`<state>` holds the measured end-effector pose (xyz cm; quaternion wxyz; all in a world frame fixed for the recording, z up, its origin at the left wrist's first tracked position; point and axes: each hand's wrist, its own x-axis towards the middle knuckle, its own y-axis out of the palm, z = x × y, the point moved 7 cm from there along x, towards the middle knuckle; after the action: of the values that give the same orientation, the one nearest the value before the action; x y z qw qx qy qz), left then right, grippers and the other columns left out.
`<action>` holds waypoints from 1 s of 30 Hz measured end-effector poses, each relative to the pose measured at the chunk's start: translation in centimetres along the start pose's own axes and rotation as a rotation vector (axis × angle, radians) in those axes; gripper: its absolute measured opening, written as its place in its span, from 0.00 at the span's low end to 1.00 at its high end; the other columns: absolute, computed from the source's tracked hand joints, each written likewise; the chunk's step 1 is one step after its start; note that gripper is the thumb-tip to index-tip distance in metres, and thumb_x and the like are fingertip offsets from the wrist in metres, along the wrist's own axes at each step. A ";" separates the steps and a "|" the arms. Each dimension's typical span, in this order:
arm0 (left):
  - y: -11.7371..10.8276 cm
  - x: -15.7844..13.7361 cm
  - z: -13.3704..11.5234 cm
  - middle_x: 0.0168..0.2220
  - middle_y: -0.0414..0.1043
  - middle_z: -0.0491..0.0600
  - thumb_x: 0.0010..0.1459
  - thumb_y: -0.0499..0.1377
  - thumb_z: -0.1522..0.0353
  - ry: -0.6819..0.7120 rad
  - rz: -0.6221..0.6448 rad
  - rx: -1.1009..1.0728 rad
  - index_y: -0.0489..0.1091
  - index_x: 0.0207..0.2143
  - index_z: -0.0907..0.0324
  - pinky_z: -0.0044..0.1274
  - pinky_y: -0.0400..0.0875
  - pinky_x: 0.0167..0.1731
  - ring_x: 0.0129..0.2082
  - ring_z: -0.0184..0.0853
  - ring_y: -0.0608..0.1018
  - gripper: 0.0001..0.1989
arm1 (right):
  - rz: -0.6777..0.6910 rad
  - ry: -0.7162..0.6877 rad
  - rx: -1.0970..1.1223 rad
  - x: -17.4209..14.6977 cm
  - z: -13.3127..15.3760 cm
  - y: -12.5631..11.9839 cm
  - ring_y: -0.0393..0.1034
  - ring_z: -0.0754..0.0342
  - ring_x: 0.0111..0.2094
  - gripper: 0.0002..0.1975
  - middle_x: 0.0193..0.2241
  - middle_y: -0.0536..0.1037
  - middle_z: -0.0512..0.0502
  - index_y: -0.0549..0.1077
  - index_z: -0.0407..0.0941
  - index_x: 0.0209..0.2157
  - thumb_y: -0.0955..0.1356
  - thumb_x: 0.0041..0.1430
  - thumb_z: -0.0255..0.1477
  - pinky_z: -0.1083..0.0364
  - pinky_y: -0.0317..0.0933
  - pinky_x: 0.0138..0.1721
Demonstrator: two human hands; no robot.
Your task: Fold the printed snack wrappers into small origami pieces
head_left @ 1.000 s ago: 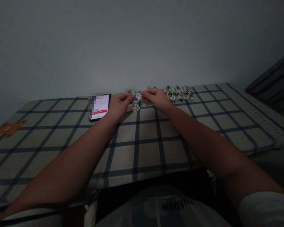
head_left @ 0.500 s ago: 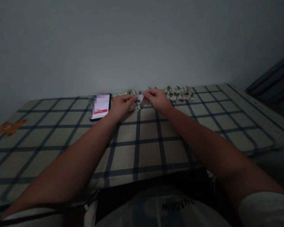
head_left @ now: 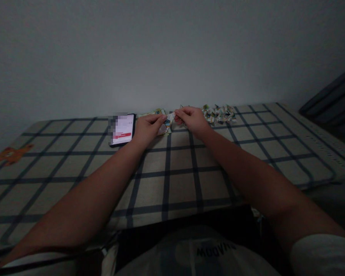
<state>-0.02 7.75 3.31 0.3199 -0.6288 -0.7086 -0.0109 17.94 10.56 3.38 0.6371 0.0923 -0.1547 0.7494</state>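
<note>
A small piece of printed paper [head_left: 170,116] spans the gap between my hands. My left hand [head_left: 148,127] pinches its left end between thumb and forefinger. At the other end, the fingertips of my right hand [head_left: 191,118] are closed on it. Beneath and behind my left hand lie colourful printed sheets [head_left: 168,130], partly covered by it. Just past my right hand, several small folded paper pieces [head_left: 218,114] sit grouped by the wall; my hand hides some of them.
A phone with a lit screen [head_left: 123,130] lies left of my left hand. The checked cloth [head_left: 181,184] covers the table, which meets a plain wall [head_left: 172,53]. An orange animal-shaped patch [head_left: 13,154] is at the far left, a dark striped object [head_left: 330,96] at the far right.
Both hands stay nearly in place, still pinching the paper. My right fingertips have shifted slightly right, and a bit more of the paper shows between the hands.
</note>
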 end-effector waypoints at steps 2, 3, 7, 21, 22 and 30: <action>0.1 0.0 -0.2 0.38 0.84 0.49 0.59 0.64 0.56 0.000 0.017 0.022 0.84 0.37 0.55 0.30 0.74 0.45 0.40 0.41 0.81 0.15 | -0.020 -0.007 -0.046 0.0 0.0 -0.1 0.74 0.57 0.28 0.12 0.27 0.79 0.48 0.76 0.43 0.30 0.71 0.64 0.37 0.57 0.71 0.34; 0.2 0.0 -0.3 0.38 0.84 0.49 0.59 0.64 0.56 -0.001 0.026 0.027 0.84 0.36 0.55 0.30 0.74 0.44 0.40 0.41 0.81 0.14 | -0.027 -0.004 -0.059 0.0 -0.1 0.0 0.73 0.57 0.28 0.12 0.27 0.79 0.49 0.76 0.43 0.30 0.71 0.64 0.35 0.57 0.71 0.34; 0.3 0.0 -0.5 0.35 0.84 0.49 0.57 0.65 0.56 -0.020 0.062 0.025 0.84 0.34 0.57 0.28 0.73 0.41 0.38 0.41 0.81 0.14 | -0.036 0.005 -0.044 0.0 -0.4 0.2 0.72 0.59 0.26 0.11 0.25 0.77 0.50 0.76 0.42 0.30 0.69 0.66 0.32 0.58 0.70 0.33; 0.6 0.1 1.0 0.37 0.84 0.51 0.54 0.68 0.56 -0.069 0.006 -0.136 0.84 0.38 0.57 0.29 0.75 0.41 0.39 0.40 0.82 0.16 | 0.109 -0.025 -0.228 -0.2 0.2 1.0 0.68 0.58 0.26 0.14 0.23 0.76 0.49 0.74 0.42 0.25 0.69 0.65 0.31 0.57 0.65 0.32; 0.8 0.1 1.0 0.36 0.84 0.51 0.53 0.69 0.56 -0.092 0.030 -0.153 0.85 0.37 0.58 0.28 0.75 0.40 0.38 0.40 0.82 0.16 | 0.094 -0.057 -0.289 -0.1 0.3 0.9 0.66 0.58 0.25 0.15 0.22 0.74 0.50 0.71 0.43 0.23 0.69 0.65 0.31 0.56 0.64 0.32; 0.1 0.1 1.0 0.36 0.83 0.52 0.50 0.70 0.56 -0.130 -0.071 -0.258 0.85 0.37 0.59 0.28 0.74 0.39 0.36 0.38 0.80 0.18 | 0.195 0.000 -0.164 -0.1 -0.5 1.8 0.71 0.55 0.30 0.12 0.30 0.78 0.46 0.76 0.42 0.34 0.68 0.65 0.37 0.55 0.67 0.33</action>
<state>-0.35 8.26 2.47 0.1892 -0.6388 -0.7422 -0.0725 16.27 10.36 2.69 0.5665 0.0244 -0.2235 0.7928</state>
